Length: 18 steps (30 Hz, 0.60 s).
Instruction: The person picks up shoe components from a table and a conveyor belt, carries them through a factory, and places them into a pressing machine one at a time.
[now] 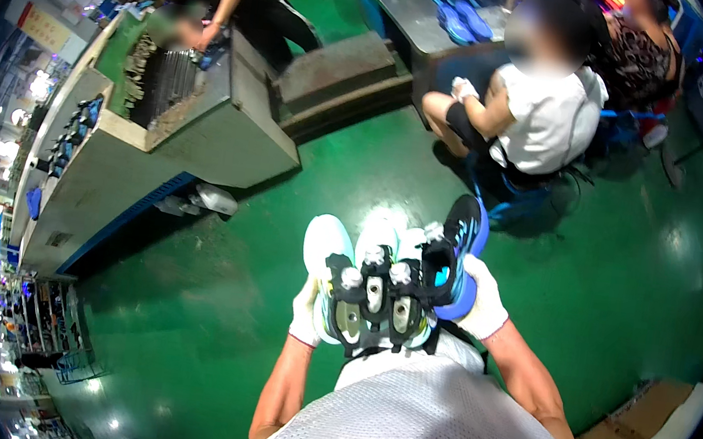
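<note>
Head view: shoe row lifted clear of the green floor [196, 341], none set down. Left hand [304, 312] fingers wrapped on pale mint shoe [321, 242], partly hidden; right hand [484, 302] fingers gripping black, blue-soled shoe [463, 220] opposite. Wall sign [46, 28] has writing, too small to read.

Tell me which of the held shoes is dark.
The rightmost shoe, against the right hand: black upper, blue-violet sole. The other shoes look pale mint.
</note>
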### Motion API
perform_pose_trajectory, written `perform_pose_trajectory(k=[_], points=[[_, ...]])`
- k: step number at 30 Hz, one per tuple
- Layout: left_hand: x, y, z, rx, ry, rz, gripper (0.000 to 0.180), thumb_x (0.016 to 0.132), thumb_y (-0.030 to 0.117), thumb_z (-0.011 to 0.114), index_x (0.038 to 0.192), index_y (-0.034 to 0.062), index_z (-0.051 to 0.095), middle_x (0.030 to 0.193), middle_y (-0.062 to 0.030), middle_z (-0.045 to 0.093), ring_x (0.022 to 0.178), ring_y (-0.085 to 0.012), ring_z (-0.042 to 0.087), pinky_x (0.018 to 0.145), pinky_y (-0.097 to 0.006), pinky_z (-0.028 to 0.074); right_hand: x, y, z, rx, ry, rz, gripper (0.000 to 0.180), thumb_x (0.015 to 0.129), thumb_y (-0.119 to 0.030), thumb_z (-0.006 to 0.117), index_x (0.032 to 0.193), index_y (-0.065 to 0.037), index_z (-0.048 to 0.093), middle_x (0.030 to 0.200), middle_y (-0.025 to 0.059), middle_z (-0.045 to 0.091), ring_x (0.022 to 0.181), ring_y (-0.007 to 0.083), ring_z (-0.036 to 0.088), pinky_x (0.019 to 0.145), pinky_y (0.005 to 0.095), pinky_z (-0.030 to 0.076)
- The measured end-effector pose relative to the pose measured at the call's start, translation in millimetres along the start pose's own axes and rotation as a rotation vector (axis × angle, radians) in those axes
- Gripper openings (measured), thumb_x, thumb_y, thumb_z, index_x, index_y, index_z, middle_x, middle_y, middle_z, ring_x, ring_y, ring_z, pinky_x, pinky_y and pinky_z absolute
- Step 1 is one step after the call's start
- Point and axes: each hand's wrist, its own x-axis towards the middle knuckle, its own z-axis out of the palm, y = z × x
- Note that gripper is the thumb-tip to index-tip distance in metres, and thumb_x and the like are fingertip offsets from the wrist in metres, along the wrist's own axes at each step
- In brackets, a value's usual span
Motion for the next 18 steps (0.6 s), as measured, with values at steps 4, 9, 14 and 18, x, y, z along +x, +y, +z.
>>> perform_pose_trajectory(k=[4,9,14,18], points=[[-13.3,-6.3,32.1,-0.079,-0.084,-0.126,0.053,0.103,0.049,0.046,0.138,0.0104,0.054,0.128,-0.0116,0.063,0.116,-0.0301,0.061,0.103,-0.045,0.049,2.8,-4.1,-14.5,0.088,-0.124,-0.029,0.045,0.100,-0.036,0.056,0.136,-0.009,0.054,0.126,0.0105,0.065,0.113,0.0247,0.063,0.101,0.0413,0.050],[-24.2,-19.0,55.6,-0.058,-0.085,-0.170,0.052,0.106,0.048,0.041,0.142,0.0108,0.050,0.130,-0.0143,0.062,0.113,-0.0295,0.064,0.096,-0.045,0.055,-5.3,-19.5,-17.3,0.089,-0.025,0.056,0.042,0.098,-0.034,0.059,0.132,-0.009,0.055,0.125,0.0106,0.065,0.111,0.0250,0.065,0.099,0.0446,0.051],[-22.5,-23.6,59.8,-0.093,-0.131,-0.197,0.052,0.106,0.045,0.041,0.143,0.0100,0.049,0.131,-0.0148,0.061,0.116,-0.0303,0.062,0.100,-0.044,0.053,-3.9,-21.1,-24.3,0.152,0.044,0.091,0.040,0.098,-0.035,0.060,0.130,-0.011,0.056,0.122,0.0095,0.064,0.108,0.0240,0.063,0.097,0.0435,0.051],[-0.4,-24.3,29.0,-0.097,-0.117,-0.224,0.051,0.106,0.044,0.042,0.143,0.0088,0.049,0.136,-0.0155,0.059,0.120,-0.0317,0.060,0.104,-0.047,0.050,4.0,-14.4,-23.0,0.140,-0.061,0.058,0.045,0.099,-0.037,0.056,0.136,-0.012,0.052,0.130,0.0110,0.060,0.116,0.0266,0.060,0.104,0.0451,0.048]])
